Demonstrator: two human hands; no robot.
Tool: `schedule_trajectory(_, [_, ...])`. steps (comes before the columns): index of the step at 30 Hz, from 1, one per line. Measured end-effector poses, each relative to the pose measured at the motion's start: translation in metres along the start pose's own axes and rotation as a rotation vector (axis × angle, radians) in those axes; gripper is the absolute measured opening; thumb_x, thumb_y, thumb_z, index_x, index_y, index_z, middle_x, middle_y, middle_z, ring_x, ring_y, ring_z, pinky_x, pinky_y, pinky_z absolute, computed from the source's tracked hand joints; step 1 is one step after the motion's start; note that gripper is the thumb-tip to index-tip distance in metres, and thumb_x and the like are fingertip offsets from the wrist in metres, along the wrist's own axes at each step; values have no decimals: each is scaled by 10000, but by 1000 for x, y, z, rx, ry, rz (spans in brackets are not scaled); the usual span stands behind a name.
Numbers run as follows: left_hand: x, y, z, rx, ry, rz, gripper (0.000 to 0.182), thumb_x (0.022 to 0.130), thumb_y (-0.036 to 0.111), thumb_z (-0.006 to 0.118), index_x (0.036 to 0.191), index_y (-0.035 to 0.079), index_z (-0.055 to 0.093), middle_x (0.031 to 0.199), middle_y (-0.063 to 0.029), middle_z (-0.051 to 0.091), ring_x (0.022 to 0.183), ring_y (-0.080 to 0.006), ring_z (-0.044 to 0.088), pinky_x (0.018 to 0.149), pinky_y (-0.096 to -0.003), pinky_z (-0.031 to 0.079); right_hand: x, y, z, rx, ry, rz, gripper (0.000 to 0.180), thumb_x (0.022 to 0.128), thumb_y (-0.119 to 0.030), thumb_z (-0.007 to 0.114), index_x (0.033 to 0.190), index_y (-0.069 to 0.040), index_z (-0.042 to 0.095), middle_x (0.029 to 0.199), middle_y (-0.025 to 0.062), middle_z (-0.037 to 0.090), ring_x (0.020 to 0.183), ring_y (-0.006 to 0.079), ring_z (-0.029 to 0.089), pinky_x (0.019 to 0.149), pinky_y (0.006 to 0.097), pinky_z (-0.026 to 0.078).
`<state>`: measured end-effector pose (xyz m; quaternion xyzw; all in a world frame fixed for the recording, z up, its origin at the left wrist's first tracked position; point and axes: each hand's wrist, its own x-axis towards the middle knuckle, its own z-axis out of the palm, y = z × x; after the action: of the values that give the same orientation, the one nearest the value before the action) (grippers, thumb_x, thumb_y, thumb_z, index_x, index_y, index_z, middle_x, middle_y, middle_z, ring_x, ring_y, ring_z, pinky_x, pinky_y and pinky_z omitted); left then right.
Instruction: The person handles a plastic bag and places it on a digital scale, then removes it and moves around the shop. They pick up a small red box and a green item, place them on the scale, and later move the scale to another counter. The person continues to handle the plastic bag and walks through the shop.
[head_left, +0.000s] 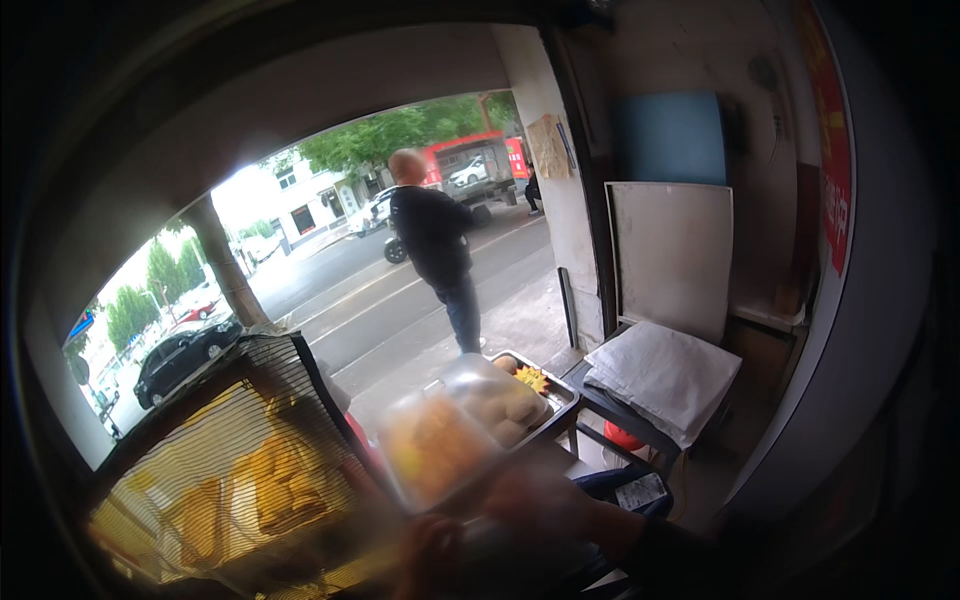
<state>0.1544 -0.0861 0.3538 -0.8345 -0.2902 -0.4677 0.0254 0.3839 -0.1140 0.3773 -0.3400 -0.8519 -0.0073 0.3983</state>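
Note:
My right hand reaches in from the lower right and is smeared by motion. Lower and to its left is my left hand, dark and blurred, with its fingers seemingly bent. A pale, filmy shape lies below and between them; whether either hand grips it I cannot tell. Just beyond the hands, a tray of orange-yellow food sits under clear plastic film. Behind it, a metal tray holds round, bun-like food, partly under clear plastic. A yellow starburst sign with writing stands in that tray.
On the left is a lit, ribbed-looking display case with golden baked or fried food inside. Folded white cloth lies on a dark stand at right, above a red object. A person stands outside, beyond the trays, facing the street.

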Motion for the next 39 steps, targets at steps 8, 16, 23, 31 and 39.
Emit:
schedule_trajectory(8, [4,13,-3,4,-4,-20,145,698,26,722,777,91,619,760,-83,612,688,-266,612,623,-353,484,2,-4,-6,111,26,-9,116,831,-163,660,924,-95,653,907,59,629,875,232,610,749,360,477])
schedule_trajectory(16, [7,23,-6,30,-62,-39,90,719,29,703,769,94,666,743,-73,607,666,-254,609,597,-347,483,-4,-1,-3,58,39,-35,100,839,-196,650,907,-122,656,887,44,632,862,228,612,741,368,478])
schedule_trajectory(23, [3,21,-11,29,-88,-58,104,706,29,699,754,111,658,727,-60,595,654,-251,600,587,-359,480,-9,0,-6,-40,-11,-3,73,840,-166,624,893,-123,650,873,32,627,859,232,607,757,372,477])
schedule_trajectory(31, [12,35,-19,136,-107,0,97,696,20,693,748,97,664,731,-67,591,649,-252,598,576,-355,477,-13,3,-21,29,97,9,104,796,-142,660,898,-119,658,861,44,624,846,223,602,772,366,481])
schedule_trajectory(39, [10,32,-18,193,-166,-12,119,693,26,716,755,108,656,729,-56,585,641,-237,586,567,-349,465,-20,5,-34,113,139,62,82,800,-167,666,868,-122,663,811,30,620,795,193,595,743,353,485])
